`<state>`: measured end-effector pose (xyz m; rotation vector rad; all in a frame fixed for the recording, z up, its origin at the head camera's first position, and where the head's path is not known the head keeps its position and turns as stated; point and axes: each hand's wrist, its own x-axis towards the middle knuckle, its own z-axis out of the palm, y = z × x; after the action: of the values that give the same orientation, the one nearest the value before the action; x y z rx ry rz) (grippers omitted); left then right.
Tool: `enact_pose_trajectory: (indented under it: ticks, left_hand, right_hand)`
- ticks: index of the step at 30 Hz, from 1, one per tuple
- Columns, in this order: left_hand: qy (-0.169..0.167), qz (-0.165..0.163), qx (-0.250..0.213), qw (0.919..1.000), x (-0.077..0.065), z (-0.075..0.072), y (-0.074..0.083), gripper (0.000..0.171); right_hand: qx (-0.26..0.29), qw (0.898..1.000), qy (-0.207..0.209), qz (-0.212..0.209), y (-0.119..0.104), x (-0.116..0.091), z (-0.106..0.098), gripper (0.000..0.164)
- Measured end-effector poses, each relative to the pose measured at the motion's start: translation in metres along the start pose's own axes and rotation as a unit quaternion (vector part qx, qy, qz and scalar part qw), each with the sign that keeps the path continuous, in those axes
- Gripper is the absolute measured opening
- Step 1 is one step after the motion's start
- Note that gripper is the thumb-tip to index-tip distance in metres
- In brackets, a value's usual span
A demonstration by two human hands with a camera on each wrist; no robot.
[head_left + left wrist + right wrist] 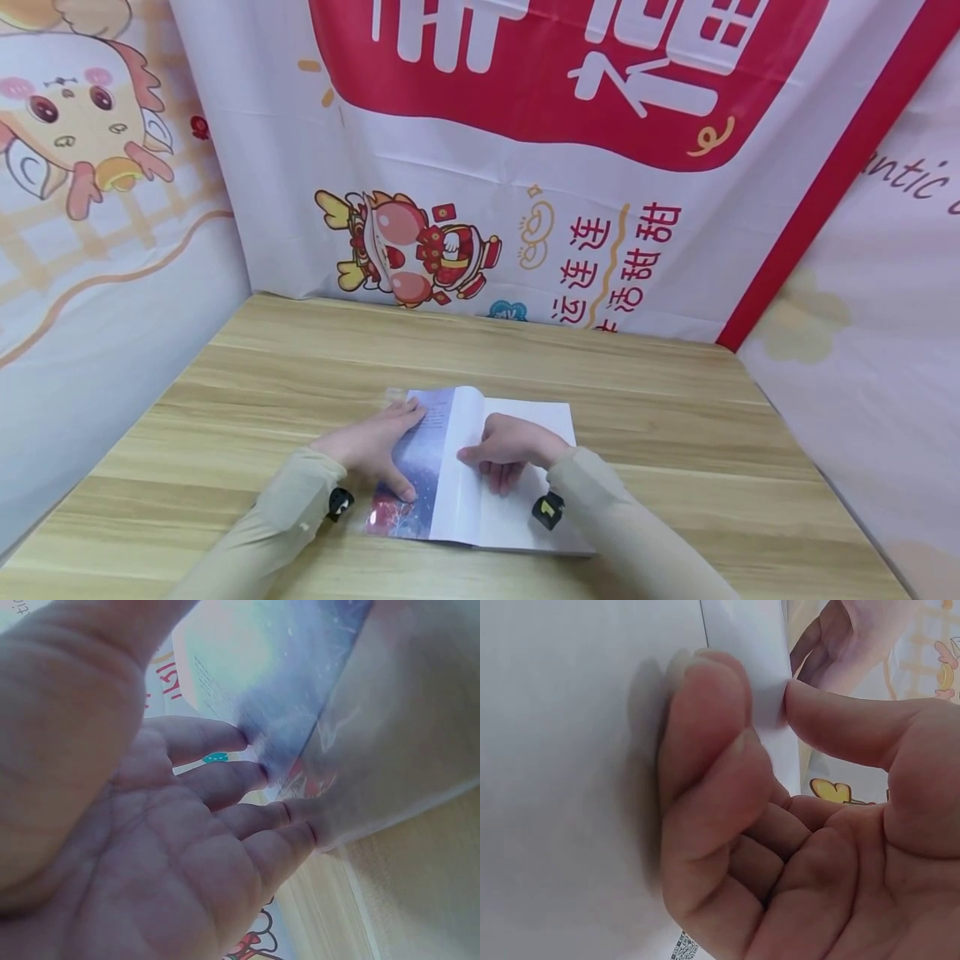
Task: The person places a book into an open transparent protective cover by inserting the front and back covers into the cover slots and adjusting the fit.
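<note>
An open book (pixel 528 517) lies on the table, its left side a blue-purple printed cover (pixel 427 454) and its right side plain white. Along the middle stands a curved white strip of paper (pixel 459 483). My left hand (pixel 378 446) rests on the printed cover with its fingers spread; in the left wrist view its fingertips meet a clear plastic film (pixel 405 727) at the cover's edge. My right hand (pixel 517 450) is over the white side, fingers curled against the page. Its thumb (pixel 840 724) stretches left and presses on the white strip near the fold.
The wooden table (pixel 675 400) extends around the book. Behind it hangs a white and red printed cloth (pixel 487 167), and more printed cloths hang at the left and right sides. A small printed code (pixel 684 946) shows low on the white page.
</note>
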<state>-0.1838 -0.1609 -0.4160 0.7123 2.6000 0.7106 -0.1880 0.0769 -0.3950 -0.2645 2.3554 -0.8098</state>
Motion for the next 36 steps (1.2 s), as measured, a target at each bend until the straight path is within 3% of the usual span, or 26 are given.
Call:
enact_pose_trajectory:
  ticks: [13,24,29,36]
  left_hand:
    - [-0.006,-0.01,-0.006,0.9999,-0.001,-0.001,0.002,0.121]
    - [-0.002,-0.003,-0.008,1.0,-0.001,-0.001,0.001,0.122]
    - [-0.003,-0.004,-0.007,1.0,-0.002,-0.001,0.0,0.123]
    - [-0.004,0.004,-0.011,0.9999,-0.003,-0.003,0.002,0.122]
  right_hand:
    - [-0.002,1.0,0.008,0.012,-0.001,0.002,0.002,0.04]
    - [-0.02,0.999,0.013,0.023,0.002,0.008,-0.014,0.047]
    - [-0.018,1.0,-0.007,0.015,0.0,0.014,-0.012,0.052]
    - [-0.026,0.999,0.007,0.032,-0.005,0.017,-0.008,0.055]
